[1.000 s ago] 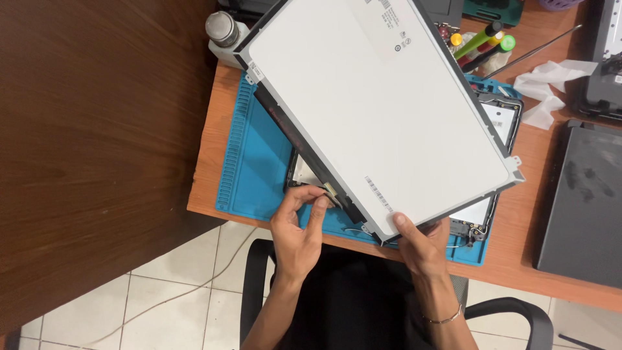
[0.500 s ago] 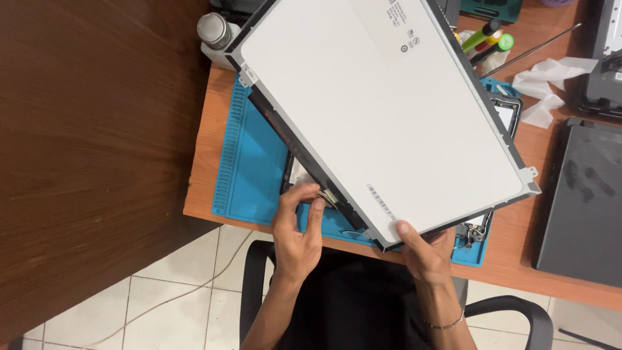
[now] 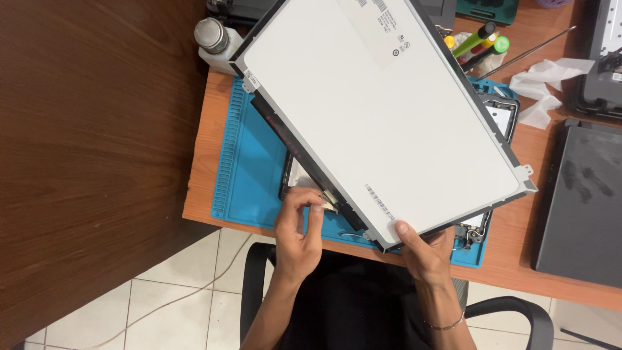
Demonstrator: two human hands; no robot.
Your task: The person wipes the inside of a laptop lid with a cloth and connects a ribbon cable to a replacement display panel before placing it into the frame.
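Separation of a laptop display panel (image 3: 389, 116) from the dismantled laptop chassis (image 3: 499, 120) beneath it is judged to be the step in hand. The panel is held tilted above the blue work mat (image 3: 249, 168), white back face up, with its near corner gripped between thumb and fingers of the right hand (image 3: 424, 249). The left hand (image 3: 301, 223) is closed in a narrow pinch on the small flat cable connector (image 3: 327, 202) at the panel's lower edge. The connector appears to be seated in its socket, though this cannot be told for certain. A straight, gentle pull along the connector's axis is called for next, with the panel kept steady so that no strain is passed to the cable.
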